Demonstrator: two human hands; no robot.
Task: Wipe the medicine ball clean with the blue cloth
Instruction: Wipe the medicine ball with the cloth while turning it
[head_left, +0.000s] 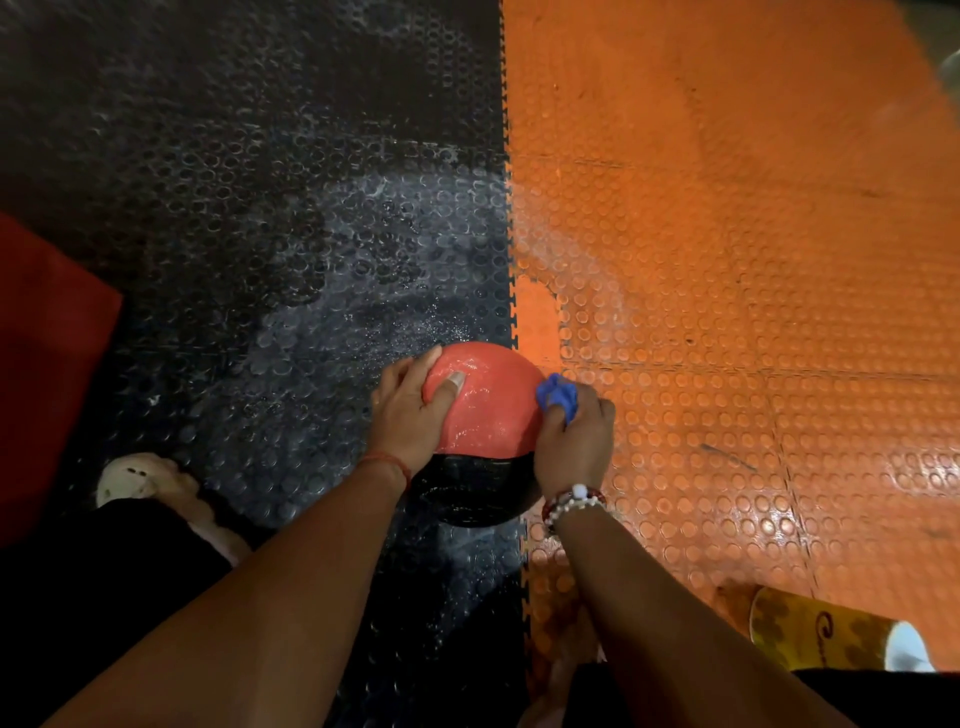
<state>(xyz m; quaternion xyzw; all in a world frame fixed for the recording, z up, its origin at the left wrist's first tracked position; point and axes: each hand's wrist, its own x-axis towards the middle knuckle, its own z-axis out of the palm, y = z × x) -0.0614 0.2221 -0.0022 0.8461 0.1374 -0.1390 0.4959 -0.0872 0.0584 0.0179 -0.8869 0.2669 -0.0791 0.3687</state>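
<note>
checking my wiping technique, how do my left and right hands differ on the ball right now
The left hand holds the medicine ball bare, thumb laid across its red half; the right hand grips the bunched blue cloth against the ball's right side. The left wrist wears a thin red thread, the right wrist a beaded bracelet. Both are on the ball.

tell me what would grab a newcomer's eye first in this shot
The red-and-black medicine ball, glistening wet at bottom centre, lies over the seam where the black studded mat on the left meets the bright orange mat on the right. The left hand holds its left side, while the right hand presses a bunched blue cloth against its right side.
</note>
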